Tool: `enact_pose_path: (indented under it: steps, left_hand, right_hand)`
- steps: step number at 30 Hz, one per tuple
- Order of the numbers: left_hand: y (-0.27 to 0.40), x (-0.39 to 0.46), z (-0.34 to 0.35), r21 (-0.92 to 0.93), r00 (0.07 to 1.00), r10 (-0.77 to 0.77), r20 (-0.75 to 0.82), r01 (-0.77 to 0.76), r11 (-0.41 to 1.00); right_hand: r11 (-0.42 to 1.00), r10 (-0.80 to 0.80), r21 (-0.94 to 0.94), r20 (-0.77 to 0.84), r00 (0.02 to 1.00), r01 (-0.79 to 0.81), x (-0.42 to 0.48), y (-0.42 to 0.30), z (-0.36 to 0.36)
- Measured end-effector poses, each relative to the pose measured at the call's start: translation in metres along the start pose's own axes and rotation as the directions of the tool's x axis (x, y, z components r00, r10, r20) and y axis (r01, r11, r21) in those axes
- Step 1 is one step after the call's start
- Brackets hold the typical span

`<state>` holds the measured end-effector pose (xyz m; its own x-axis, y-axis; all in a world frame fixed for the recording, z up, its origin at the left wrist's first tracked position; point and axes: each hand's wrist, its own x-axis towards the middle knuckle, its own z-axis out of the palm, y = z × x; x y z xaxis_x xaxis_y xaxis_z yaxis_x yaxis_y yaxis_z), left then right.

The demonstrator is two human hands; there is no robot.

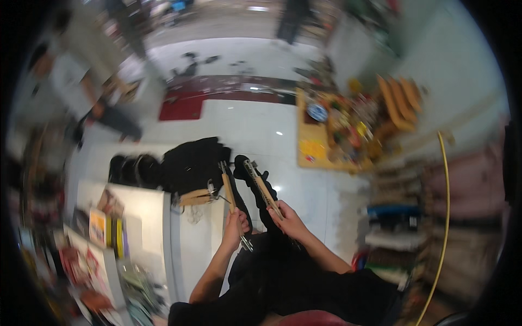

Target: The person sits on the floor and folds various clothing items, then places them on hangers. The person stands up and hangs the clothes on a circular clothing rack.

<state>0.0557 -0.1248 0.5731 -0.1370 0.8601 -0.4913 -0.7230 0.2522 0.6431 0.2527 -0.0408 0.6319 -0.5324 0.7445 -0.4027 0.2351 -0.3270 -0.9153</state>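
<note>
My left hand [236,228] grips a wooden hanger with metal clips [229,189], and black fabric hangs along it. My right hand [286,219] holds a second wooden clip hanger [265,190], with dark fabric beside and below it. The two hangers are apart, both pointing away from me. Left of the first hanger, a pile of black clothing [191,165] lies on a white counter. More wooden hangers with metal hooks [197,197] rest at that pile's near edge. What the fabric pieces are cannot be told.
A white shelf unit [142,228] with books stands at left. A wooden table [304,157] at right holds a blue-and-white plate [317,112] and blurred items. Clothes hang on the right, near a yellow curved hose or tube [445,195]. A person [73,81] is at upper left; a red mat [181,108] lies ahead.
</note>
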Motion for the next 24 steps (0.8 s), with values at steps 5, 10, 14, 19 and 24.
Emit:
enact_pose_path:
  steps: [5, 10, 14, 19, 24]
  left_hand:
    - [-0.053, 0.017, 0.082, 0.323, 0.948, -0.230, 0.222, 0.151, 0.934]
    - [-0.122, 0.017, 0.168, 0.691, 0.795, -0.557, 0.241, 0.263, 0.673]
    - [-0.211, 0.004, 0.243, 0.899, 0.585, -0.793, 0.170, 0.238, 0.368]
    - [-0.299, -0.050, 0.336, 0.999, 0.362, -0.932, -0.017, -0.019, -0.026]
    - [-0.363, -0.076, 0.399, 0.945, 0.024, -0.981, -0.194, -0.264, -0.194]
  right_hand:
    - [0.985, -0.090, 0.108, -0.359, 0.929, 0.137, -0.093, 0.040, -0.079]
    - [0.952, -0.043, 0.220, -0.591, 0.805, 0.213, -0.203, 0.091, -0.162]
    - [0.912, 0.091, 0.323, -0.759, 0.644, 0.252, -0.329, 0.143, -0.209]
    - [0.852, 0.049, 0.371, -0.758, 0.650, 0.369, -0.463, 0.234, -0.250]
    - [0.915, 0.290, 0.369, -0.885, 0.364, 0.167, -0.561, 0.262, -0.231]
